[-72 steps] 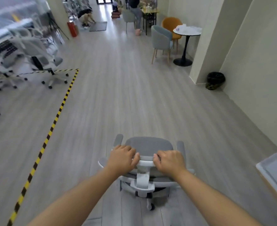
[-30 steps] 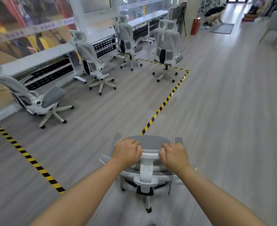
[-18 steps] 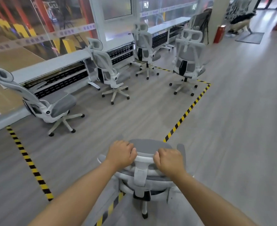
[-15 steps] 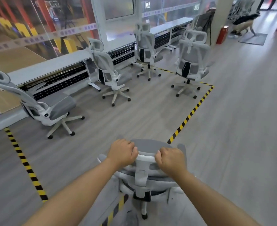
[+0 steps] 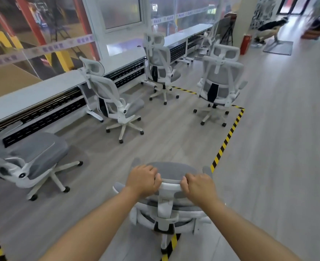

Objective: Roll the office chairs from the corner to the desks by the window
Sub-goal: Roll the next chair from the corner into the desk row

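Place: open office.
Signs: white mesh chairs (image 5: 117, 102) along a long window-side surface (image 5: 33, 95); hazard tape (image 5: 228, 136) on the floor (image 5: 277, 147).

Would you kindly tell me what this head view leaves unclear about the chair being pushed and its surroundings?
- Pushed chair: most of its wheeled base, hidden under seat and backrest.
- Left hand and right hand: fingertips, curled out of sight over the top rail.
- Leftmost chair: backrest, cut off by the frame edge.
- Crouching person: blurred.
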Available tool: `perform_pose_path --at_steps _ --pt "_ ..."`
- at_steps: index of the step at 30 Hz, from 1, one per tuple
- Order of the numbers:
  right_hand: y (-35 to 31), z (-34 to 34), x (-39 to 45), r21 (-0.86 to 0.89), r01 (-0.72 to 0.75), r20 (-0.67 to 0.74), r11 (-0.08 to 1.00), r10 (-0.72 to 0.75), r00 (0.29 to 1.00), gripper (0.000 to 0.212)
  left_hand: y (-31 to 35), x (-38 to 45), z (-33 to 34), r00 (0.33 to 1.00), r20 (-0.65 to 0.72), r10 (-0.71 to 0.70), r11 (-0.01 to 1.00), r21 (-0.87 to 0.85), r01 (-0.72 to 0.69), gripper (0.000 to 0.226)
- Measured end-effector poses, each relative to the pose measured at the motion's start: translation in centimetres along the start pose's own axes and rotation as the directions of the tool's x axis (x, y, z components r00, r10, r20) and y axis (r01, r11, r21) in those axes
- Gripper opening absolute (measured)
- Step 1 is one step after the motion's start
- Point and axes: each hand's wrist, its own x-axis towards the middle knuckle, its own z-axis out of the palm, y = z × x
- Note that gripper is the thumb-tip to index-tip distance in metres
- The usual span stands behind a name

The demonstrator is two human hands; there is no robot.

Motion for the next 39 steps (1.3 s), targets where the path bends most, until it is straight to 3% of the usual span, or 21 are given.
perform_pose_path --at_steps 13,21,27,32,39 --pt "9.1 9.0 26.9 0.065 -0.088 -0.065 0.994 0.092 0.994 0.039 -11.4 28.0 8.5 1.000 -0.004 0.031 0.999 0.007 -0.031 0.038" --pt "14.6 14.2 39.5 0.001 -0.202 0.014 0.979 0.202 0.979 0.042 -17.1 43.5 14.1 0.995 -0.038 0.093 0.992 -0.081 -0.095 0.036" --pt "16.1 16.0 47.3 -0.035 -0.348 -0.063 0.937 0.346 0.936 0.043 -21.2 53.5 17.8 0.977 -0.018 0.214 0.971 -0.107 -0.215 0.039" --pt "16.7 17.7 53.3 -0.095 -0.456 -0.039 0.885 0.454 0.890 0.040 -24.2 61.2 19.9 0.952 -0.015 0.305 0.945 -0.117 -0.305 0.041" --pt "18.7 20.0 57.8 -0.088 -0.523 -0.063 0.848 0.519 0.853 0.037 -25.5 68.0 22.1 0.921 -0.007 0.389 0.910 -0.155 -0.385 0.041"
